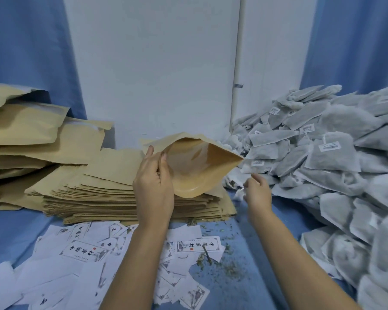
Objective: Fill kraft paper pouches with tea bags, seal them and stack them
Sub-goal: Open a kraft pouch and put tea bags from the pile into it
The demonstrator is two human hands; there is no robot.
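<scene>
While left hand point(154, 182) grips gaping pouch point(195, 166): filling step, seemingly. Right hand point(257, 191) slack, empty, beside pouch; next needs tea bags point(323, 153).

Held left hand point(154, 182) upright, thumb and fingers pinching pouch point(199, 166) mouth; had right hand point(257, 191) outstretched beside it, fingers loosely curled, holding nothing.
</scene>
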